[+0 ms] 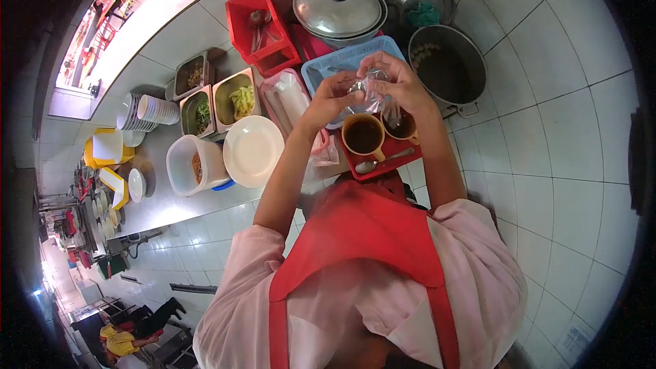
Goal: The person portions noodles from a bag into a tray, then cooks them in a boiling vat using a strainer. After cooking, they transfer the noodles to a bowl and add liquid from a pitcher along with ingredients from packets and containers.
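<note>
Between my two hands is a clear plastic bag [372,96], crumpled and shiny, held above the red tray. The fingers of my left hand [333,99] are closed on the bag's left side. My right hand [396,82] grips it from the right, its fingers bent over the top. Just below hang-level, a tan cup [363,135] of dark liquid stands on the red tray [393,164]. A second cup [402,128] sits beside it, partly covered by the bag. A metal spoon [383,161] lies at the tray's front.
Behind my hands is a blue basket [321,67]. A large pot [447,65] stands right, a lidded pot [338,10] and red cutlery box [256,24] at the back. Left are metal food containers [236,96], a white plate [253,150] and a plastic tub [191,164]. A person [119,340] is far off.
</note>
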{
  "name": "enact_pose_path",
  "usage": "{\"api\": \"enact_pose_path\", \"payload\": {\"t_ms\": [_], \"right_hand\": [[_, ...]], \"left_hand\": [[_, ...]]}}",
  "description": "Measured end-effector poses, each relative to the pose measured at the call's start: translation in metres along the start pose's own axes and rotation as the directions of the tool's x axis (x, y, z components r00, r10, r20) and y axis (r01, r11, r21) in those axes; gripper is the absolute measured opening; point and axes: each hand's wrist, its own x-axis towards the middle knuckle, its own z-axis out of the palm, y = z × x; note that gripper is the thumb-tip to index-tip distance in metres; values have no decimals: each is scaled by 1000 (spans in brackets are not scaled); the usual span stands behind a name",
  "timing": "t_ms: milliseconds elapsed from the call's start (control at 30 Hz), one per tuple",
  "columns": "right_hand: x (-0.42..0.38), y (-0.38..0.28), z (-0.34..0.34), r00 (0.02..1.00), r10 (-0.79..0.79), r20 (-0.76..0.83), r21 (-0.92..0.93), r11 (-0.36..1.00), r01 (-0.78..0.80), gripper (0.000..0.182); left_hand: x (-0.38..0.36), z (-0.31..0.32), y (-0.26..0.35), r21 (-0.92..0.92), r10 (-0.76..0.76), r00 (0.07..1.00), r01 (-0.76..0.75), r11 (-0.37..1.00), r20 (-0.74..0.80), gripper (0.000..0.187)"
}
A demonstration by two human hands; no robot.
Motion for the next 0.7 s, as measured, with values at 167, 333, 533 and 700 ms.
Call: {"api": "enact_pose_path", "payload": {"t_ms": [167, 333, 533, 700], "right_hand": [[-29, -7, -17, 987, 73, -147, -279, 954, -112, 28], [-45, 3, -30, 922, 193, -336, -293, 909, -297, 14], [-43, 11, -3, 909, 15, -417, -145, 986, -83, 19], [-30, 21, 23, 917, -40, -398, -429, 892, -147, 27]], "left_hand": [[-9, -21, 3, 46, -7, 971, 19, 999, -238, 26], [-17, -33, 1, -26, -84, 948, 80, 996, -309, 32], [-23, -12, 9, 948, 763, 570, 106, 300, -305, 20], [-33, 30, -4, 550, 274, 930, -99, 829, -246, 32]]}}
